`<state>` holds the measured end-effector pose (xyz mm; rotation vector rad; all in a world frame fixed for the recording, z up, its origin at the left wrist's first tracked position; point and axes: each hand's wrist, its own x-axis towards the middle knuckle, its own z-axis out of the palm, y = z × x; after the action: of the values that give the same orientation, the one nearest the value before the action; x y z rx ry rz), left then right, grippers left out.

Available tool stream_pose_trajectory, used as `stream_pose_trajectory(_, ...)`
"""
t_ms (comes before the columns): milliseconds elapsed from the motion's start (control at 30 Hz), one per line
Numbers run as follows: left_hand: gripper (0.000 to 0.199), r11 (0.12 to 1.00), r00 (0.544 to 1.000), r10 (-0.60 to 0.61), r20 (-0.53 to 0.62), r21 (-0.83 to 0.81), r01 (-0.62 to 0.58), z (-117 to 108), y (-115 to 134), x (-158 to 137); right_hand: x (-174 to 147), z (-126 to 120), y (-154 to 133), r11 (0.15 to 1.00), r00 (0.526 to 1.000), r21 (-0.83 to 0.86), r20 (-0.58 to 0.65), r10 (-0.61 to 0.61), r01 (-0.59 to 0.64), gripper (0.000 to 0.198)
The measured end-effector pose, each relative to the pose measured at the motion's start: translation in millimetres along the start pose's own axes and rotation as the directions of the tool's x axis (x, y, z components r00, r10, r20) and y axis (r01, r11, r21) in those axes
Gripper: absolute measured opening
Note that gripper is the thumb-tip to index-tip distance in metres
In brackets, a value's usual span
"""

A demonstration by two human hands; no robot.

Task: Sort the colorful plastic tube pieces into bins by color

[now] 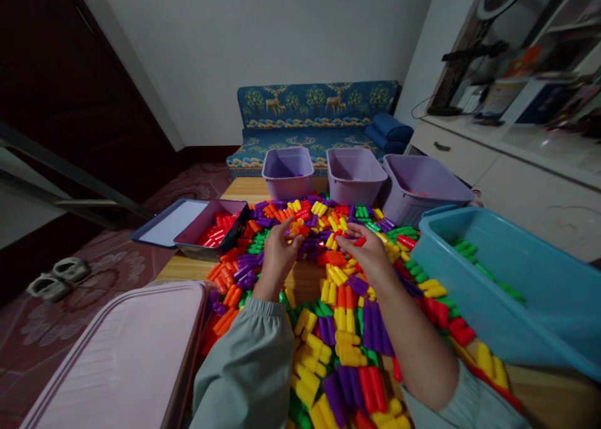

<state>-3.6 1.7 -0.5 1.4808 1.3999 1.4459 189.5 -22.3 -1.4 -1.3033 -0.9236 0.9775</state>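
My left hand (277, 253) is raised over the middle of the table, its thumb and fingers closed on an orange plastic block (299, 229). To the right, my right hand (370, 253) pinches a small red plastic block (359, 242). A gap separates the two hands, and the held blocks do not touch. Beneath and around both hands lie many tube-shaped plastic blocks (335, 275) in red, orange, yellow, green and purple. The exact shape of each held block is partly hidden by my fingers.
Three lilac bins (287, 188) line the far edge. A large turquoise tub (488, 310) with green blocks stands at right. At left are an open box (200, 252) of red blocks and a pale pink lid (126, 354). A patterned sofa (310, 138) is behind the wooden table (305, 282).
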Motion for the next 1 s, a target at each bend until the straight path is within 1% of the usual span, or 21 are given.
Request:
stream_pose_trajectory(67,0.047,0.999,0.999,0.035,-0.007,0.021,-0.035,1,5,-1,1,1,-2,0.992,1.0,0.12,-0.002,0.028,-0.028,0.065)
stream_pose_trajectory(133,0.041,0.995,0.998,0.07,0.002,0.073,-0.07,1,10,-2,0,2,-8,0.949,0.995,0.301,0.047,0.087,-0.098,0.057)
stream_pose_trajectory(200,0.033,0.991,0.995,0.068,0.067,0.107,-0.075,3,13,-3,-2,5,-16,0.881,0.985,0.443,0.117,0.129,-0.168,0.045)
stream_pose_trajectory(267,0.027,0.993,0.987,0.029,0.156,0.111,-0.046,6,15,-5,-7,7,-23,0.847,0.974,0.486,0.173,0.146,-0.213,0.04)
stream_pose_trajectory(300,0.024,0.992,0.983,0.012,0.184,0.118,-0.034,7,15,-5,-9,8,-25,0.849,0.969,0.478,0.198,0.147,-0.226,0.039)
stream_pose_trajectory(367,0.019,0.986,0.981,0.008,0.193,0.162,-0.039,8,15,-6,-12,10,-27,0.873,0.963,0.436,0.241,0.12,-0.217,0.04)
stream_pose_trajectory(433,0.013,0.973,0.981,0.019,0.191,0.222,-0.062,7,15,-6,-12,9,-23,0.928,0.964,0.346,0.262,0.048,-0.14,0.039)
stream_pose_trajectory(467,0.011,0.967,0.976,0.019,0.217,0.244,-0.073,6,15,-6,-11,8,-21,0.962,0.966,0.263,0.257,0.002,-0.072,0.037)
stream_pose_trajectory(500,0.01,0.963,0.964,0.013,0.267,0.257,-0.085,6,14,-7,-10,6,-18,0.99,0.969,0.14,0.242,-0.046,0.012,0.032)
stream_pose_trajectory(533,0.01,0.96,0.942,0.004,0.336,0.264,-0.099,5,14,-7,-8,4,-15,0.995,0.969,-0.027,0.23,-0.091,0.099,0.026)
stream_pose_trajectory(567,0.011,0.957,0.909,-0.007,0.417,0.267,-0.115,5,13,-8,-7,1,-12,0.959,0.966,-0.222,0.229,-0.122,0.174,0.02)
stream_pose_trajectory(600,0.013,0.954,0.868,-0.019,0.497,0.269,-0.133,6,13,-10,-7,-1,-10,0.881,0.961,-0.414,0.24,-0.138,0.229,0.017)
stream_pose_trajectory(633,0.016,0.95,0.826,-0.03,0.563,0.274,-0.152,7,12,-11,-7,-3,-9,0.773,0.955,-0.574,0.26,-0.139,0.269,0.018)
stream_pose_trajectory(667,0.018,0.942,0.795,-0.038,0.606,0.286,-0.173,9,13,-13,-8,-4,-9,0.656,0.948,-0.693,0.29,-0.129,0.301,0.021)
stream_pose_trajectory(700,0.021,0.931,0.778,-0.041,0.627,0.307,-0.198,10,13,-14,-10,-4,-9,0.548,0.939,-0.768,0.326,-0.111,0.332,0.026)
stream_pose_trajectory(733,0.024,0.914,0.777,-0.04,0.629,0.337,-0.225,12,13,-15,-12,-4,-10,0.462,0.927,-0.809,0.361,-0.099,0.364,0.03)
stream_pose_trajectory(767,0.026,0.895,0.784,-0.034,0.62,0.367,-0.252,13,14,-16,-14,-3,-11,0.397,0.915,-0.828,0.393,-0.095,0.397,0.035)
stream_pose_trajectory(800,0.029,0.876,0.793,-0.022,0.609,0.393,-0.278,15,15,-17,-17,-2,-13,0.349,0.904,-0.837,0.416,-0.094,0.422,0.038)
stream_pose_trajectory(867,0.032,0.846,0.805,0.003,0.593,0.428,-0.319,16,16,-17,-20,1,-14,0.29,0.897,-0.851,0.433,-0.086,0.438,0.042)
stream_pose_trajectory(1000,0.037,0.807,0.805,0.032,0.593,0.459,-0.37,16,16,-17,-23,5,-14,0.213,0.915,-0.892,0.401,-0.034,0.399,0.044)
